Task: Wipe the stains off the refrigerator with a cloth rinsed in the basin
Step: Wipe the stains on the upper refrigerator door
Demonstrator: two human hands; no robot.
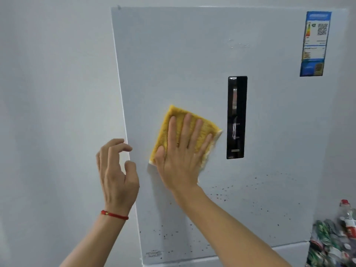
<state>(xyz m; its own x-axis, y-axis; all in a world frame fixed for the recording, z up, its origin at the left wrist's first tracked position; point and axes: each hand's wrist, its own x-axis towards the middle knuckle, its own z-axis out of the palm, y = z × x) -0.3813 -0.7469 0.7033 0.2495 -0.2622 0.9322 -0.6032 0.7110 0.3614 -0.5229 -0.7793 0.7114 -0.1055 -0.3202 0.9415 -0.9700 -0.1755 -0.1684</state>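
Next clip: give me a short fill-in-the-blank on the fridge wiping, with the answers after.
1. The right hand presses a ____ cloth flat against the refrigerator door.
2. The dark stains lie ____ the cloth.
3. The left hand wears a ____ string bracelet.

Missing words: yellow; below; red

Right hand (181, 151) flat on yellow cloth (173, 122) against stain-speckled refrigerator door (192, 54).

we see a plain grey wall (54, 93) at left | a clear bottle with red cap (346, 214) lower right | blurred crumpled cans (327, 245) just below it
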